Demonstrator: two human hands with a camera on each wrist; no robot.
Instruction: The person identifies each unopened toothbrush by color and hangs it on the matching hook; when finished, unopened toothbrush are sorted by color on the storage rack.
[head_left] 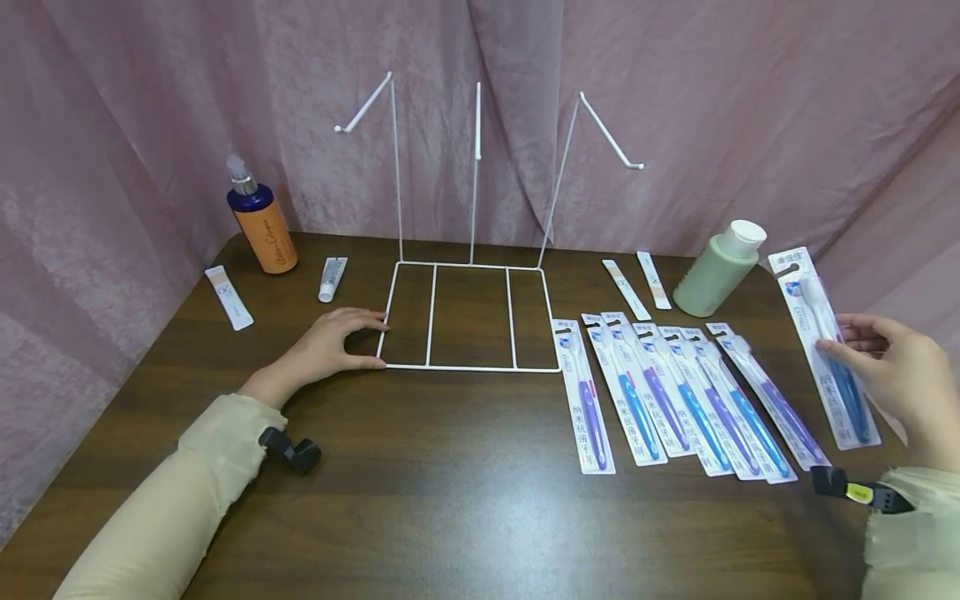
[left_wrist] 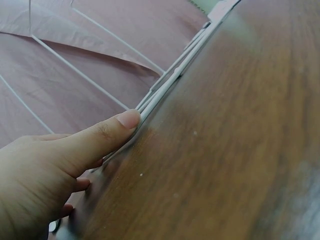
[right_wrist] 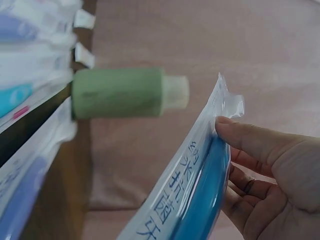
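Note:
A white wire rack (head_left: pixel 468 317) stands mid-table, with a flat grid base and three upright rods ending in hooks. My left hand (head_left: pixel 333 346) rests on the table at the base's left edge, its thumb (left_wrist: pixel 107 132) pressing the wire frame (left_wrist: pixel 170 85). My right hand (head_left: pixel 892 367) at the far right pinches a packaged blue toothbrush (head_left: pixel 825 350), lifted off the table; its pack (right_wrist: pixel 200 185) fills the right wrist view. Several more packaged toothbrushes (head_left: pixel 675 392), purple and blue, lie in a row to the rack's right.
A blue and orange pump bottle (head_left: pixel 258 221) stands back left, beside a small tube (head_left: pixel 332 277) and a sachet (head_left: pixel 228 297). A green bottle (head_left: pixel 718 267) leans back right near two sachets (head_left: pixel 637 283). Pink curtain surrounds the brown table (head_left: pixel 450 483).

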